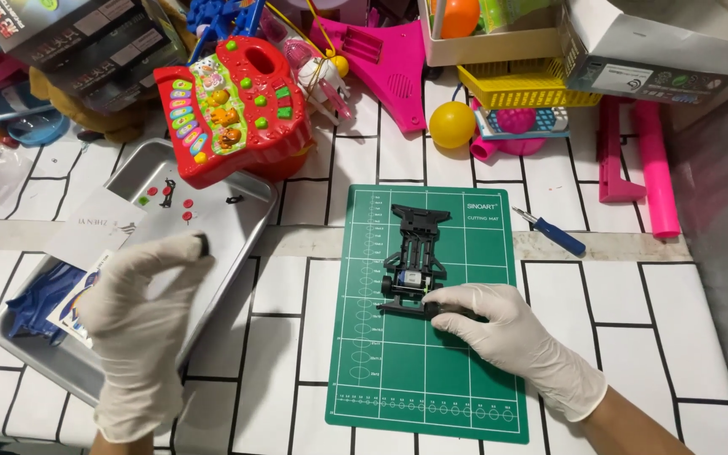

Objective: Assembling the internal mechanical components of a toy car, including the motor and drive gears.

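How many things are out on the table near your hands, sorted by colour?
Green: 1, the cutting mat
Black: 2, the toy car chassis under the right hand and a small black part pinched by the left hand
Blue: 1, the screwdriver
Silver: 1, the metal tray
Yellow: 1, the ball
Total: 6

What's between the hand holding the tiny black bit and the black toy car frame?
In the head view, the metal tray's right rim, a bare strip of tiled tablecloth, then the green cutting mat's left part.
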